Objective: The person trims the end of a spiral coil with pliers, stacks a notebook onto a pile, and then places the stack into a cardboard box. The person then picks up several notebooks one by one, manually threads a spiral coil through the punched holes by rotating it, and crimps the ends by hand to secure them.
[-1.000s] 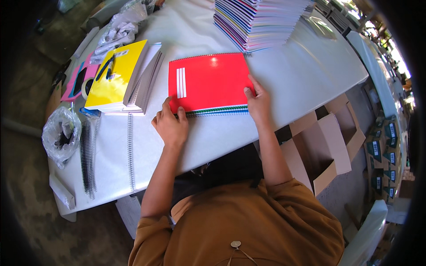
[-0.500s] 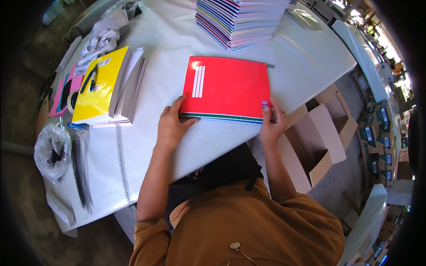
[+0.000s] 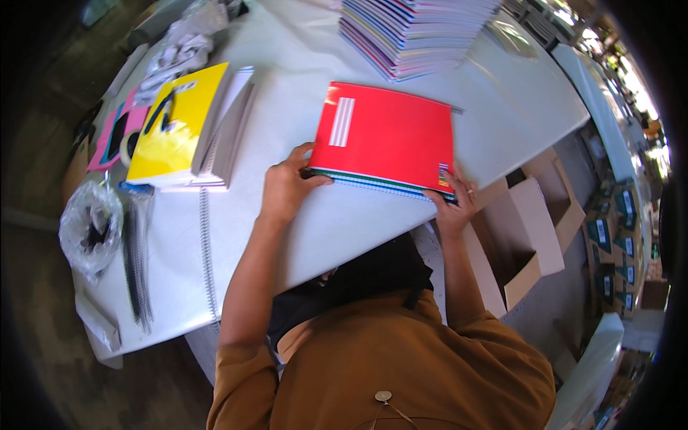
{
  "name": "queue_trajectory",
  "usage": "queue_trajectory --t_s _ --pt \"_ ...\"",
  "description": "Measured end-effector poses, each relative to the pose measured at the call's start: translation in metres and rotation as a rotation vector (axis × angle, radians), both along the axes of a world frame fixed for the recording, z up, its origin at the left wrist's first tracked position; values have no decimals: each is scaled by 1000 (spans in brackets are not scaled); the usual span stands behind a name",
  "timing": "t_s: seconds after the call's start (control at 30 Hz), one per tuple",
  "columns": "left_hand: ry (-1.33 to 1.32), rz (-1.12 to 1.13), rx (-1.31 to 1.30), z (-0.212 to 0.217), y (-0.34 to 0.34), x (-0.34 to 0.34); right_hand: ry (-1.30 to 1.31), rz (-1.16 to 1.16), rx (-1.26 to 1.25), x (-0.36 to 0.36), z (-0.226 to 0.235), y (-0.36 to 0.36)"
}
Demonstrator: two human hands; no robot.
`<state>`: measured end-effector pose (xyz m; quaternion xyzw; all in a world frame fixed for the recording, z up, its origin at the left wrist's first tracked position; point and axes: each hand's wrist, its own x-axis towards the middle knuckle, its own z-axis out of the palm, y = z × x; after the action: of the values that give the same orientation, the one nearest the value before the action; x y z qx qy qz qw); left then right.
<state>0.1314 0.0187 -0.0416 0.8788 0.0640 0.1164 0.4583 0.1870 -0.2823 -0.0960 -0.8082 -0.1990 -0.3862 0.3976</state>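
A small stack of spiral notebooks lies on the white-covered table in front of me, topped by a red notebook with white stripes. Green, white and blue edges show beneath its cover along the near side. My left hand grips the stack's near left corner, fingers at the left edge and thumb along the front. At the near right corner my right hand holds on too, its fingers over the red cover and its thumb at the front edge. The undersides of the notebooks are hidden.
To the left, a yellow notebook with a dark pen tops another pile. Loose wire spirals and a plastic-wrapped roll lie nearer. A tall notebook stack stands behind. Open cardboard boxes sit beyond the table's right edge.
The whole view has shifted slightly. My right thumb has moved from the red cover to the front edge, and its fingers now rest on the cover's corner. My left hand keeps its hold.
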Motion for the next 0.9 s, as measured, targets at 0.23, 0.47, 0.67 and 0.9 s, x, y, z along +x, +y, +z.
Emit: queue_trajectory --t_s 0.23,0.47,0.67,0.9 --pt "-350 445 777 64 52 -3 114 21 -101 -9 18 2" --pt "287 684 975 74 122 -12 -100 80 -34 -35 58 54" --pt "269 316 722 113 173 -15 313 677 134 -56 58 127" --pt "434 275 524 122 177 -12 508 801 -161 -61 45 135"
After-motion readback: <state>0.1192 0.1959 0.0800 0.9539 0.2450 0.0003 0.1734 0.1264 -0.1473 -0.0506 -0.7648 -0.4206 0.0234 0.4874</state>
